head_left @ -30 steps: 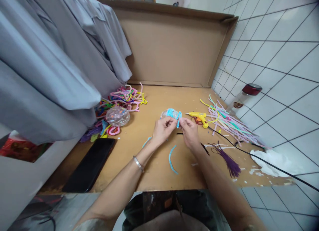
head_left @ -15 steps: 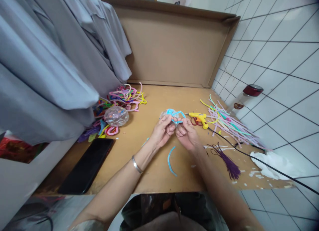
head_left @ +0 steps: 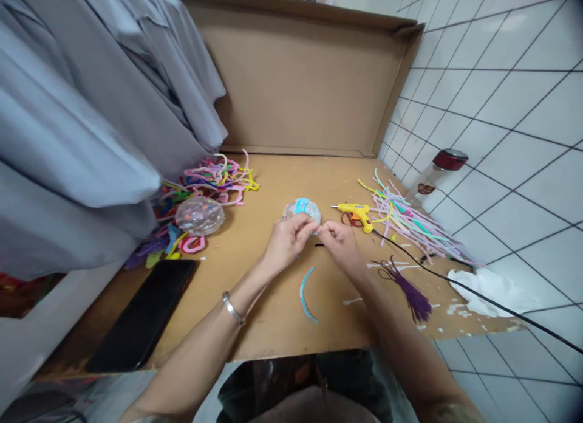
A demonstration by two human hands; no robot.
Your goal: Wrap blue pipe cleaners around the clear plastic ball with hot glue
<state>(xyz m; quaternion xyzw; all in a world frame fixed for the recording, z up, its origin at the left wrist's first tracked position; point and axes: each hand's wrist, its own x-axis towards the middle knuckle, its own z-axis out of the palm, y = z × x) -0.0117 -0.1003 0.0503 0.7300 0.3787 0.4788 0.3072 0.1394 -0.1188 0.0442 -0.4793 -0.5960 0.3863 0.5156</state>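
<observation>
My left hand (head_left: 290, 236) and my right hand (head_left: 337, 237) meet over the middle of the table with fingertips pinched together. What they hold between the tips is hidden or too small to make out. Just behind them sits a clear, roundish ball (head_left: 313, 209) with a light-blue fuzzy patch (head_left: 301, 204) on it, its lower part covered by my fingers. Nearer to me lies a loose curved blue pipe cleaner (head_left: 305, 294). To the right of my hands, a yellow glue gun (head_left: 357, 211) rests on red-handled scissors (head_left: 348, 219).
At left are a second clear ball (head_left: 200, 216), a pile of coloured pipe cleaners (head_left: 214, 177) and a black phone (head_left: 146, 313). At right lie straight pipe cleaners (head_left: 414, 222), purple strings (head_left: 412, 295), white tissue (head_left: 487, 292), a red-lidded jar (head_left: 430, 177) and the glue gun's cable (head_left: 437, 276).
The bent blue pipe cleaner that stretched between my hands no longer shows. My fingertips have come together, and the view has shifted slightly, uncovering more of the ball.
</observation>
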